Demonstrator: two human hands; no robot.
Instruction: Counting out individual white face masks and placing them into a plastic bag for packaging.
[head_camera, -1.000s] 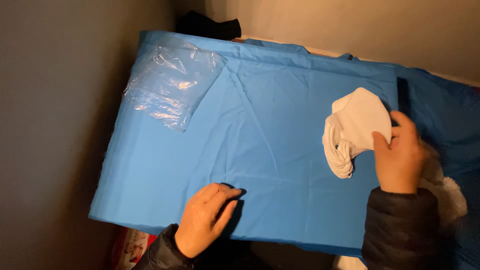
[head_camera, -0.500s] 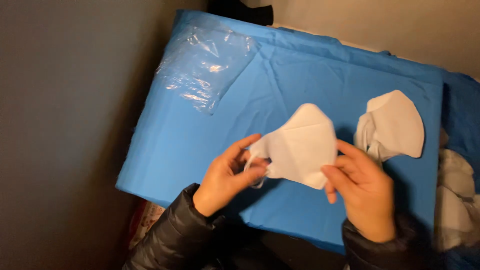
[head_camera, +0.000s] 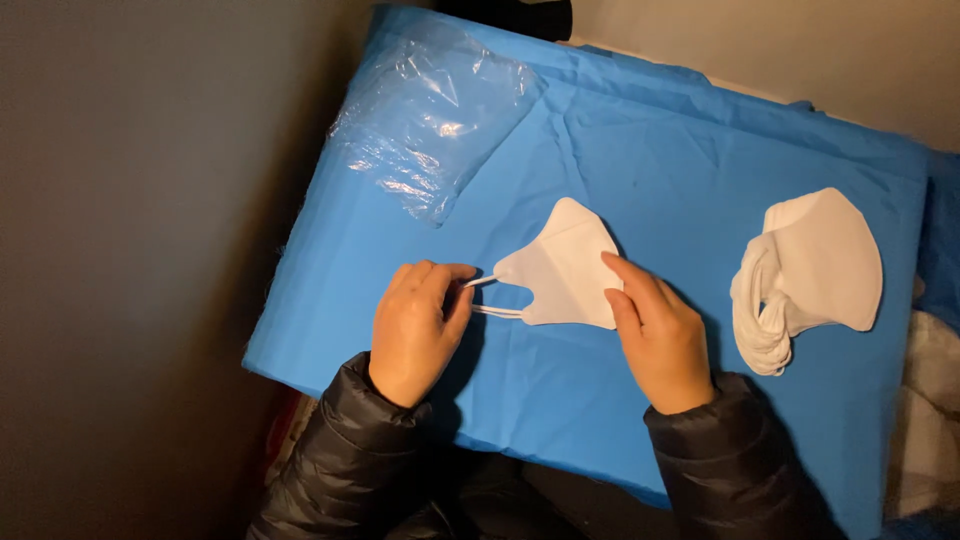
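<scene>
A single white folded face mask (head_camera: 562, 265) lies on the blue cloth (head_camera: 650, 180) near the middle. My left hand (head_camera: 418, 325) pinches its white ear loop (head_camera: 487, 297) at the mask's left end. My right hand (head_camera: 655, 335) presses its fingertips on the mask's right edge. Both arms wear dark padded sleeves. A stack of several white masks (head_camera: 810, 275) rests on the cloth to the right, apart from my hands.
A crumpled clear plastic bag (head_camera: 435, 115) lies at the cloth's far left corner. The covered table ends at a dark floor on the left and a pale wall behind. More white material (head_camera: 925, 420) sits at the right edge.
My right hand took one mask off the stack and both hands brought it to the middle; it was held up half a second ago and now lies lower on the cloth.
</scene>
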